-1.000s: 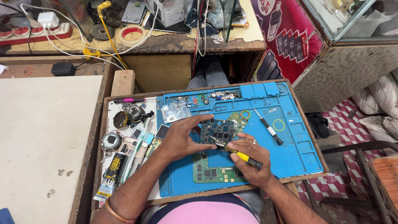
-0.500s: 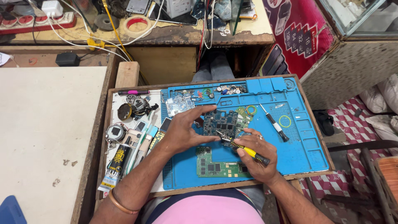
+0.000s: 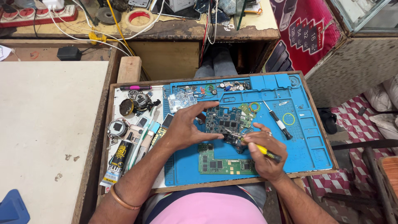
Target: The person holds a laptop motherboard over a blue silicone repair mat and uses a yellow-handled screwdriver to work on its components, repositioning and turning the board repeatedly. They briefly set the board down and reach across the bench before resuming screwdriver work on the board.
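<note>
Nearest the person, a green circuit board (image 3: 224, 164) lies flat on the blue work mat (image 3: 309, 145), just below both hands. The right hand (image 3: 262, 154) has its fingers (image 3: 260, 140) clamped around a yellow-handled screwdriver (image 3: 261, 150), whose metal tip reaches left onto the lower edge of the dark blue circuit board (image 3: 224, 122). That board rests on the mat between the two hands. The left hand (image 3: 184, 128) lies palm down beside it, fingers (image 3: 207, 106) spread apart, the thumb and forefinger tips touching the board's left and upper edges to pin it in place. A bangle (image 3: 120, 198) circles the left wrist.

To the right of the right fingers, a second screwdriver (image 3: 277, 119) with a black and white handle lies apart on the mat, near a yellow ring (image 3: 289, 119). To the left of the left fingers, a glue tube (image 3: 117, 160) and small round parts sit on a white tray. Beyond the fingertips, a smaller pale board (image 3: 181, 99) and loose screws lie along the mat's upper pockets. Farther off, the wooden bench (image 3: 174, 31) carries a tape roll (image 3: 139, 18) and cables.
</note>
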